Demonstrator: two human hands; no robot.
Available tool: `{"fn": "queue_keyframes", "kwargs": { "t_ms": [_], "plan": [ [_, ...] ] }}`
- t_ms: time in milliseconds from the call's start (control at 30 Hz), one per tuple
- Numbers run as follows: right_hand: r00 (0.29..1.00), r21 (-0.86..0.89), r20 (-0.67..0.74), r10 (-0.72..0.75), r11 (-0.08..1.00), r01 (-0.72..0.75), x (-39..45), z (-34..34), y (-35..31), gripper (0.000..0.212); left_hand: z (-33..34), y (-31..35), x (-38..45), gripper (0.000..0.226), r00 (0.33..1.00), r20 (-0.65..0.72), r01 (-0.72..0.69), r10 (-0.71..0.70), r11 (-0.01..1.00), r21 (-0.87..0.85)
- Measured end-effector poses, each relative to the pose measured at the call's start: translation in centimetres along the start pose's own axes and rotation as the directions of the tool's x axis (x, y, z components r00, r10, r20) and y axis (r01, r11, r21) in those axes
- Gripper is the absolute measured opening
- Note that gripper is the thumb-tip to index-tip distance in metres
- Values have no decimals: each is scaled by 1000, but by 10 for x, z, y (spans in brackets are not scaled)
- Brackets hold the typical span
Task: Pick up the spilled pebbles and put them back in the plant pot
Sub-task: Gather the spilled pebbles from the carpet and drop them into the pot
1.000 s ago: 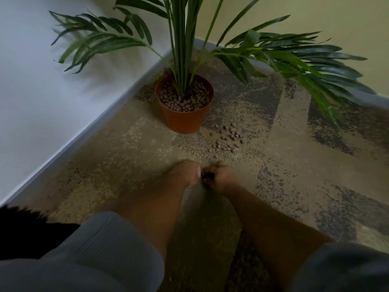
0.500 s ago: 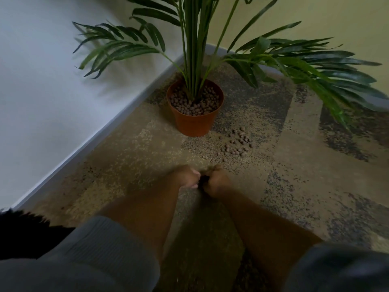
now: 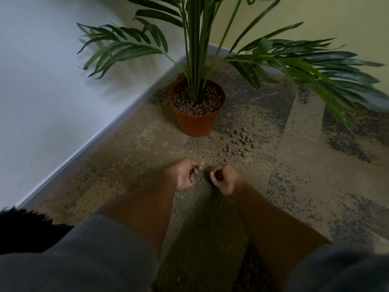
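Observation:
An orange plant pot point(image 3: 194, 123) stands on the carpet in the corner, filled with brown pebbles around a palm's stems. Several spilled pebbles point(image 3: 239, 143) lie on the carpet just right of the pot's base. My left hand point(image 3: 185, 175) is cupped, palm turned inward, with several pebbles resting in it. My right hand point(image 3: 226, 180) is curled close beside it with dark pebbles between its fingers. One small pebble point(image 3: 202, 179) shows in the gap between the two hands. Both hands are nearer to me than the spilled pile.
Long green palm fronds point(image 3: 315, 68) spread low over the carpet to the right of the pot. A white wall with a grey skirting board point(image 3: 88, 148) runs along the left. A yellowish wall closes the corner behind the plant.
My two hands, pressed together before, have drawn slightly apart, and the left palm has turned so its pebbles show. The view has shifted closer to the pot.

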State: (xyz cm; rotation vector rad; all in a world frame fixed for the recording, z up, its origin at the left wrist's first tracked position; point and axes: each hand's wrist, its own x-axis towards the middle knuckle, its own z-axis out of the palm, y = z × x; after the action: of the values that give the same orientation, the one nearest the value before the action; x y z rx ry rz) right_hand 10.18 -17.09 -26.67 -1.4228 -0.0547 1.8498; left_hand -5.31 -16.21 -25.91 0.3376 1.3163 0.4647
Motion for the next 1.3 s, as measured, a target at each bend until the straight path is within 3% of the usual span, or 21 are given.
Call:
{"fn": "queue_keyframes", "kwargs": {
  "t_ms": [200,400,567,700,900,967,1167,1300],
  "plan": [
    [982,147,184,32,987,-60,-4,-1,-3,17,-1,5,-7,22,996,78,-13,40,948,-318],
    [972,159,235,15,986,-53,-3,10,-8,22,-5,6,-8,21,990,80,-39,117,769,-638],
    [963,170,270,-22,985,-25,-2,19,-11,25,-8,7,-9,28,983,45,-99,177,722,-685],
    [955,224,288,-68,975,2,-2,34,-19,26,-8,10,-11,31,978,-74,-190,196,676,-712],
    [921,240,355,-159,968,75,-18,71,-48,26,-5,44,-23,46,928,-255,-348,274,382,-856],
    [920,251,339,-195,962,111,-27,88,-60,34,0,63,-30,48,909,-274,-376,312,337,-863],
    [939,360,227,-257,919,164,-50,130,-91,41,22,111,-55,45,866,-243,-435,438,417,-798],
    [919,383,270,-286,908,170,-53,139,-99,49,28,134,-61,43,858,-162,-411,488,460,-787]
  ]
}}
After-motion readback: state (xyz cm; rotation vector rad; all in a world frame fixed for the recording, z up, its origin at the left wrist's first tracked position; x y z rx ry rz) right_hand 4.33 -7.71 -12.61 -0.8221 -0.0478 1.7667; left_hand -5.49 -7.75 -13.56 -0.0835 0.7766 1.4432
